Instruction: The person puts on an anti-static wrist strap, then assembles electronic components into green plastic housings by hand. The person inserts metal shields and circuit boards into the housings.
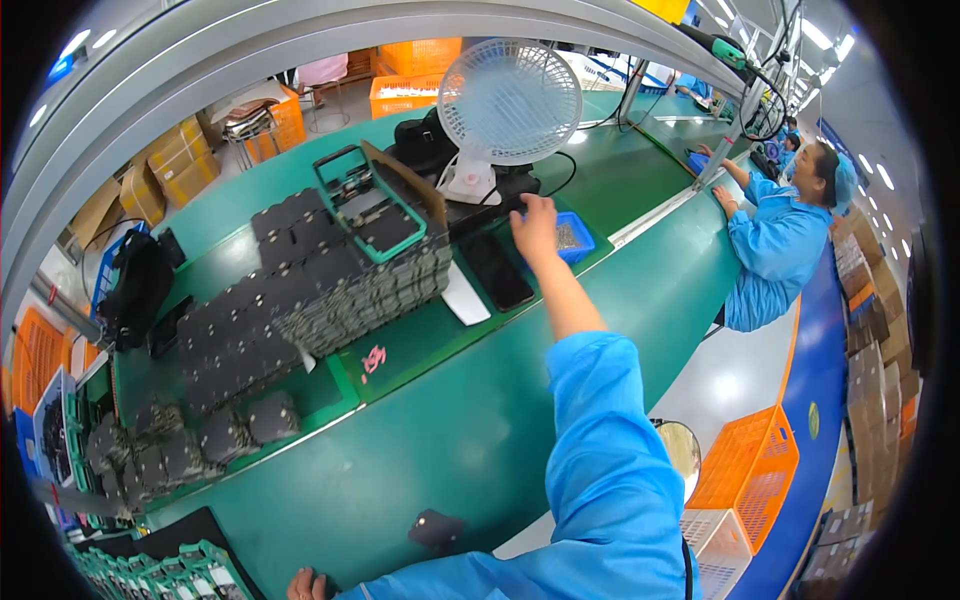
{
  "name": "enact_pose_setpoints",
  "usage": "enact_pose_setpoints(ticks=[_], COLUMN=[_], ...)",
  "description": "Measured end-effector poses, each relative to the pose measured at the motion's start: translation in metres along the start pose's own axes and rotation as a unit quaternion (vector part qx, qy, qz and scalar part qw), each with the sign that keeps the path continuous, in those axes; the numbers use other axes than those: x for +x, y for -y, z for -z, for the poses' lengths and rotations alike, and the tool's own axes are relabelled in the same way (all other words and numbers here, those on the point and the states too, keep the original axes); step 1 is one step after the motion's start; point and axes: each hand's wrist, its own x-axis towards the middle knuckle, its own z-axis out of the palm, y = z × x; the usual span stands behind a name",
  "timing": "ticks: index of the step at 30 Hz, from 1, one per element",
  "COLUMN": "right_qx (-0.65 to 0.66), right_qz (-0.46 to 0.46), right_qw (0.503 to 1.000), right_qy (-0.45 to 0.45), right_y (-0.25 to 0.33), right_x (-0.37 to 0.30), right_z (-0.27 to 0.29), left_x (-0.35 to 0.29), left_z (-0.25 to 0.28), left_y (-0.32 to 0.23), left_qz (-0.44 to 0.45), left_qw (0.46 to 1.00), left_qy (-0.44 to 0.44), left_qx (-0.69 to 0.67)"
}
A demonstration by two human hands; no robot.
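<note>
My right hand [536,228] is stretched far over the bench, its fingers apart, with nothing visible in them. It is right beside a blue tray [572,238] of small metal parts, in front of the white fan [510,100]. A black phone-like slab [497,272] lies just left of my wrist. My left hand [307,584] is at the lower edge, mostly cut off; its grip is hidden. On the green bench near it lies a single dark flat piece [436,531]. Large stacks of similar black pieces [300,270] fill the left, topped by a green-framed fixture [375,205].
Green-framed parts [165,570] stand at the lower left. Pink scraps [374,360] lie on the green mat. A metal frame bar [300,50] arches overhead. A co-worker in blue [775,240] sits at the right, above an orange crate [745,465] on the floor.
</note>
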Motion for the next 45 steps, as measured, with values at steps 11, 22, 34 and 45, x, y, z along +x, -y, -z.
enact_pose_setpoints(ticks=[11,22,34,45], right_qx=[0.497,0.598,0.666,0.696], right_qz=[-0.053,0.05,-0.133,-0.109], right_qw=[0.85,0.381,0.231,0.236], right_qy=[0.165,0.703,0.697,0.67], right_y=[0.261,0.439,0.435,0.405], right_x=[-0.184,-0.476,-0.489,-0.478], right_z=[0.161,0.227,0.224,0.221], left_x=[-0.02,-0.082,-0.051,-0.027], left_z=[0.04,0.114,0.089,0.087], left_y=[-0.028,-0.036,-0.045,-0.089], left_qz=[-0.063,-0.124,-0.126,-0.067], left_qw=[0.897,0.412,0.517,0.429], left_qy=[-0.266,-0.155,-0.222,-0.053], left_qx=[-0.347,-0.889,-0.817,-0.899])
